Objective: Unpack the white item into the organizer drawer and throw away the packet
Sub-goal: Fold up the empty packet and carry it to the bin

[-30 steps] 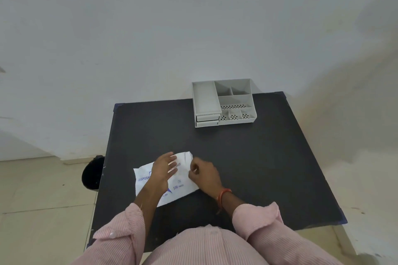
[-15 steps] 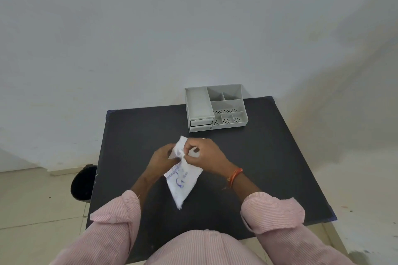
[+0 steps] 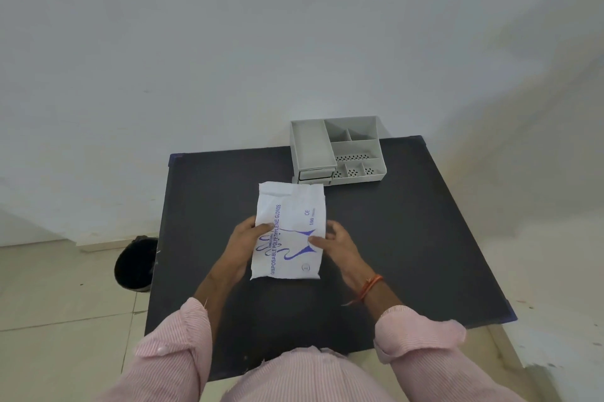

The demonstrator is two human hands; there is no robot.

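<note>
A white packet (image 3: 291,231) printed with blue glove artwork and "disposable polyethylene gloves" is held upright above the black table (image 3: 408,238). My left hand (image 3: 245,246) grips its left edge, thumb on the front. My right hand (image 3: 340,246) holds its right edge, thumb pressed on the print. The packet looks sealed; its contents are hidden. The grey organizer (image 3: 338,151) stands at the table's far edge, just beyond the packet's top, with small drawers (image 3: 315,176) at its front left, which look closed.
A black waste bin (image 3: 135,262) stands on the tiled floor left of the table. A white wall rises behind the table. Pink striped sleeves fill the bottom of the view.
The packet went from flat on the table, to pinched by a corner and dangling, to held upright and flat between both hands, closer to the organizer.
</note>
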